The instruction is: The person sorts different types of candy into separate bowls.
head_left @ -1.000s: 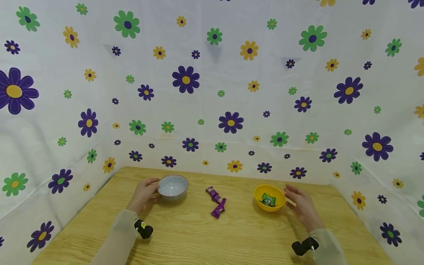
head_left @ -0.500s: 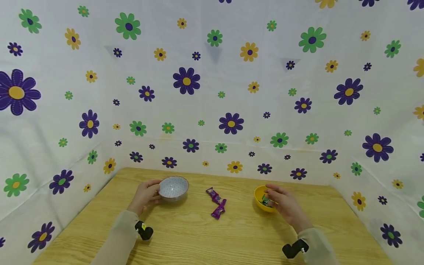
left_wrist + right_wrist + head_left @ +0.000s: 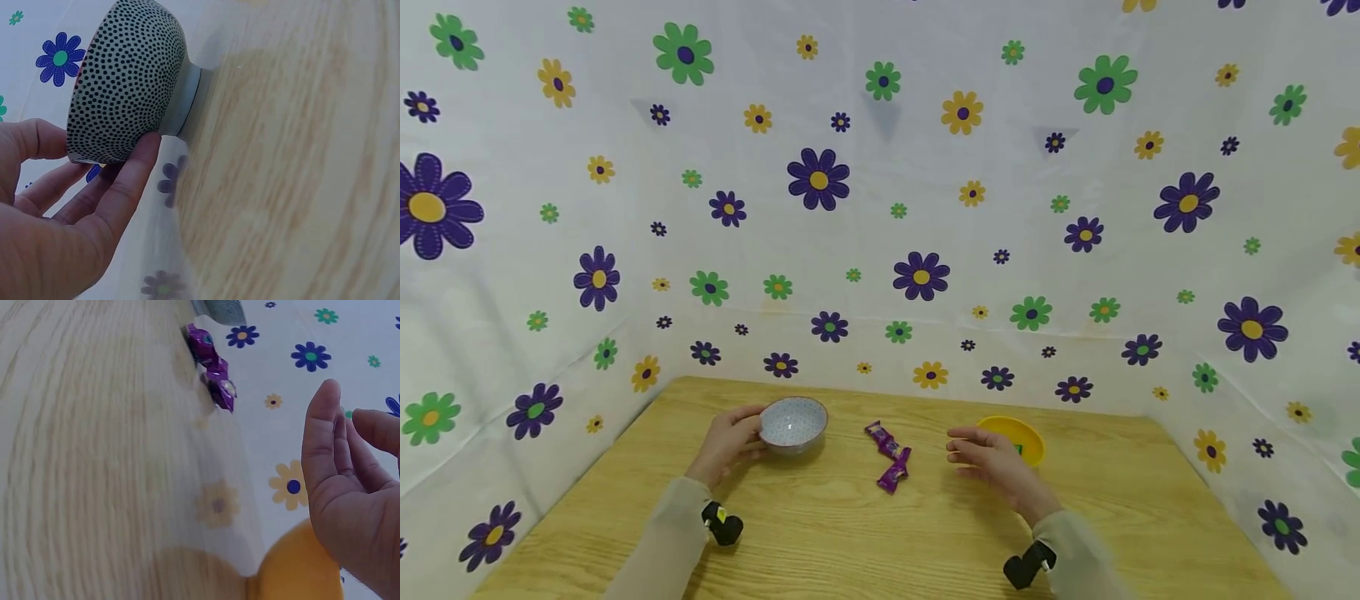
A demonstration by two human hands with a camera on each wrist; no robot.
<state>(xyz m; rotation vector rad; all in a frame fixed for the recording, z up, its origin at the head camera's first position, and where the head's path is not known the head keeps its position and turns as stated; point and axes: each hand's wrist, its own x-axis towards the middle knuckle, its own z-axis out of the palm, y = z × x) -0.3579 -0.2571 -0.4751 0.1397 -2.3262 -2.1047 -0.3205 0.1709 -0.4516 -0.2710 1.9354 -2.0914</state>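
In the head view my left hand (image 3: 730, 442) holds the side of a small patterned ceramic bowl (image 3: 793, 423). The left wrist view gives the bowl's dotted outside (image 3: 125, 81), with the thumb at its rim and a fingertip low on its wall near the foot. My right hand (image 3: 996, 467) is in the air in front of a yellow bowl (image 3: 1033, 442), partly covering it; fingers and thumb are apart with nothing between them. A bit of a green-wrapped candy (image 3: 1018, 448) shows inside the yellow bowl. Several purple-wrapped candies (image 3: 891, 452) lie between the two hands.
Everything stands on a wood-grain table (image 3: 850, 533). A white flower-print sheet (image 3: 880, 167) hangs behind it and along both sides. Each wrist wears a small black camera, the left one (image 3: 722, 525) and the right one (image 3: 1028, 567).
My right hand has moved left from the yellow bowl's right side, across it, toward the purple candies. The left hand and its bowl stay in place.
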